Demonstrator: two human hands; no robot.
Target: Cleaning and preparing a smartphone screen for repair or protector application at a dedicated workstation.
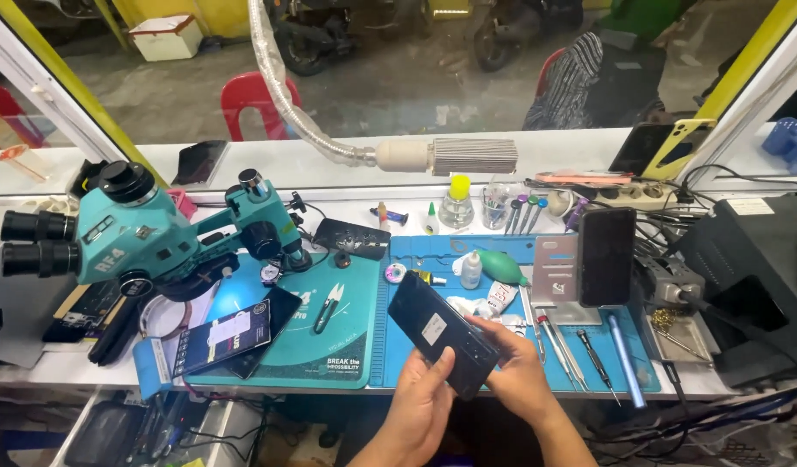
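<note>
We see both hands holding a black smartphone (pixel 442 335) above the near edge of the bench, its dark back turned up and a small pale sticker on it. The left hand (pixel 424 405) cups the phone's lower end from beneath, thumb laid along its edge, while the right hand (pixel 517 370) grips the same end from the other side, fingers curled over the back; both are closed on it. The phone tilts up and away from the hands, toward the left. Just beyond the fingertips lies a blue work mat (pixel 511 346), with a green rubber blower (pixel 504 267) and a small white bottle (pixel 471 271) farther out. To the right of the right hand, screwdrivers (pixel 589 355) lie on the mat, and past them a second dark phone (pixel 607 256) stands upright on a metal holder. To the left of the left hand sits a teal mat (pixel 329 346) with another phone (pixel 234 333) lying flat, and beyond that a teal microscope (pixel 148 229).
</note>
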